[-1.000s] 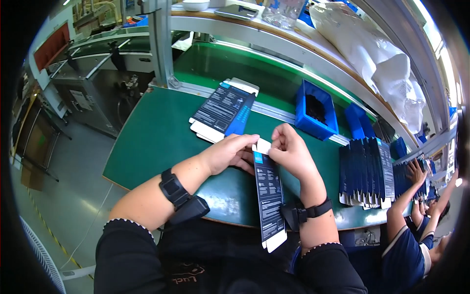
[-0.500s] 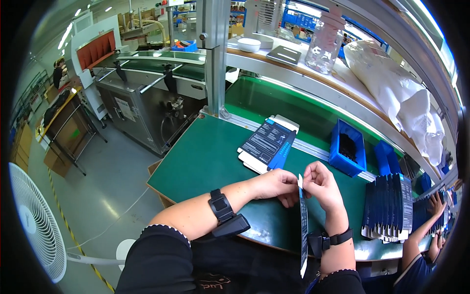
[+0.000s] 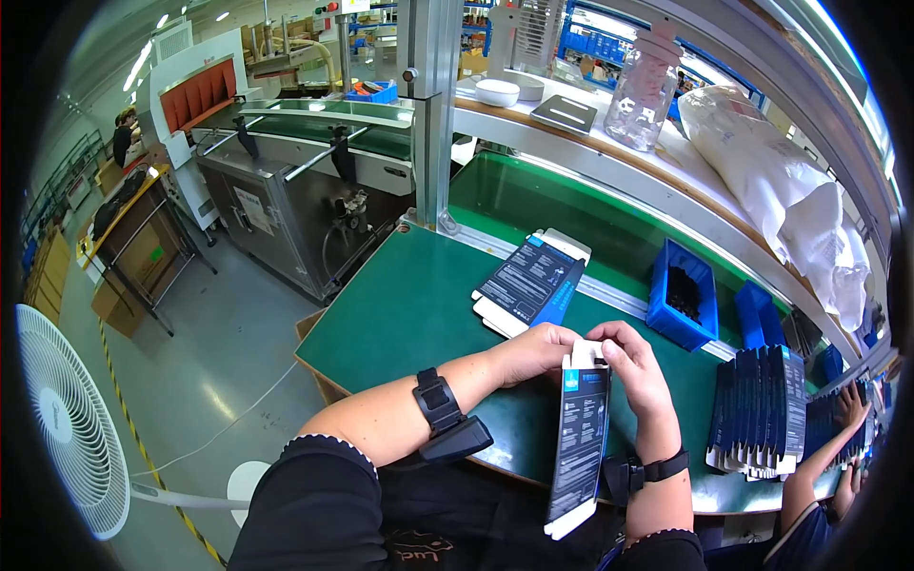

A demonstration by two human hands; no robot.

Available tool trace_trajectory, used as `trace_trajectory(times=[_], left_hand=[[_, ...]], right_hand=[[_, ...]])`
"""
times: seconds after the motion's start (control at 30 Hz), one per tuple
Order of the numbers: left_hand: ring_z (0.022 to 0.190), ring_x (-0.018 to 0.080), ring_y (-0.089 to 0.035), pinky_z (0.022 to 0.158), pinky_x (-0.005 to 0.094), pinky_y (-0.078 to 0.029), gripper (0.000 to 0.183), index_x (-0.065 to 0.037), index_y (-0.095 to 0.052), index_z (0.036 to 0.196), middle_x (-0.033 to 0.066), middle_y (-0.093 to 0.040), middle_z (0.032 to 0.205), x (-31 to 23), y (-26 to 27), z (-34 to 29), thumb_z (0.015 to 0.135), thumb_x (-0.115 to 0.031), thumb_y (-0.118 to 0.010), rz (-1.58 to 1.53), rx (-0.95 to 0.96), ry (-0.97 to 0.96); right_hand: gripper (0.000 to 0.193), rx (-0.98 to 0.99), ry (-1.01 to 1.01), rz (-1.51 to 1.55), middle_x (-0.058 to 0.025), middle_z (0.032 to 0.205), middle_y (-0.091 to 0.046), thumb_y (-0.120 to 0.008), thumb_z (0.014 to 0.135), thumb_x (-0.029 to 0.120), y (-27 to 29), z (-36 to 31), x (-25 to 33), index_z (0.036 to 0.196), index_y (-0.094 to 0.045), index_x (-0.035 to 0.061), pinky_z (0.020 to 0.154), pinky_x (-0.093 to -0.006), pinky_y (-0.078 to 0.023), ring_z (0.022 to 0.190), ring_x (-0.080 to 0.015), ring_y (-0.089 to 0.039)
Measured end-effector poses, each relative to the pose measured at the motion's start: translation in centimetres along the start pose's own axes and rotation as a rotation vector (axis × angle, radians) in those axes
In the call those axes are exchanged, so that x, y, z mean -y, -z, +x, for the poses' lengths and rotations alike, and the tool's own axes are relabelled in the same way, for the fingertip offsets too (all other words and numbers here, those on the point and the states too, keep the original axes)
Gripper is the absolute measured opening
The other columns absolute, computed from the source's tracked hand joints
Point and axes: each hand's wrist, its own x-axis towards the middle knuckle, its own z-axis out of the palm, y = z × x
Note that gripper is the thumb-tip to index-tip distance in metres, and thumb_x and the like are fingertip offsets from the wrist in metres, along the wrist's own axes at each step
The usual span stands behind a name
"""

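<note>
A dark blue and black printed carton (image 3: 579, 440) hangs upright between my hands, its broad face toward me and its white end flaps at the top. My left hand (image 3: 535, 354) pinches the carton's top left edge; some of its fingers are hidden behind the flaps. At the top right corner my right hand (image 3: 636, 369) is closed, thumb and fingers on the flap. Just beyond my hands, a few flat cartons (image 3: 529, 278) of the same kind lie stacked on the green table (image 3: 400, 295).
A row of standing cartons (image 3: 757, 409) is to my right, near another person's hand (image 3: 850, 407). Behind stand a blue bin (image 3: 682, 293) with small black items and a second blue bin (image 3: 757, 312). A metal post (image 3: 433, 143) and a shelf edge (image 3: 609, 152) rise beyond the table.
The carton, earlier seen edge-on and thin, has turned and opened out so its broad face shows. My hands stay at its top end, and the whole view has shifted slightly.
</note>
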Motion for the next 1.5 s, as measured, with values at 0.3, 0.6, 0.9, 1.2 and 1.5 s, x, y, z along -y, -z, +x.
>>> trace_trajectory(times=[0.3,0.6,0.9,1.2,1.5], left_hand=[[0.073,0.0072,-0.058,0.068,0.0227,-0.047,0.019,-0.003,-0.067,0.093,0.0022,-0.065,0.082,-0.8,-0.5,-0.3,0.087,-0.016,-0.055,0.136,-0.237,-0.036],[0.083,0.0116,-0.061,0.075,0.0258,-0.049,0.026,-0.001,-0.062,0.105,0.0068,-0.065,0.094,-1.2,-0.3,-0.5,0.091,-0.019,-0.049,-0.11,-0.237,0.033],[0.103,0.0242,-0.059,0.089,0.0381,-0.048,0.071,-0.004,-0.041,0.13,0.0155,-0.056,0.118,-2.1,-1.9,-0.6,0.088,-0.061,-0.038,-0.436,0.11,0.182],[0.105,0.0315,-0.058,0.086,0.039,-0.051,0.065,0.001,-0.045,0.123,0.0244,-0.057,0.112,-2.7,-2.4,-1.3,0.08,-0.044,-0.065,-0.489,0.331,0.218],[0.092,0.0171,-0.062,0.079,0.0309,-0.052,0.047,-0.003,-0.05,0.118,0.0097,-0.061,0.104,-2.6,-2.0,-1.0,0.081,-0.025,-0.068,-0.282,0.003,0.137]], right_hand=[[0.033,0.042,-0.16,0.239,-0.0017,0.088,-0.059,-0.06,0.084,0.03,1.0,-0.5,-0.3,0.101,-0.057,0.0017,0.065,-0.0207,-0.04,0.078,-0.0074,-0.052],[0.028,-0.014,-0.114,0.434,-0.0023,0.091,-0.059,-0.064,0.075,0.004,1.0,0.3,-0.8,0.102,-0.055,0.0028,0.07,-0.0223,-0.043,0.082,-0.0094,-0.056],[0.023,-0.332,0.036,0.659,-0.0087,0.098,-0.061,-0.061,0.083,0.007,2.5,1.2,-1.9,0.102,-0.051,0.0001,0.082,-0.0267,-0.047,0.09,-0.0135,-0.058],[0.024,-0.468,0.068,0.771,-0.0087,0.096,-0.061,-0.06,0.086,0.014,2.5,1.1,-2.1,0.104,-0.05,0.0003,0.078,-0.0285,-0.05,0.088,-0.0142,-0.059],[0.039,-0.357,-0.086,0.383,-0.0001,0.082,-0.06,-0.064,0.084,0.035,1.0,0.8,-1.4,0.102,-0.056,0.0016,0.06,-0.0192,-0.039,0.07,-0.0054,-0.052]])
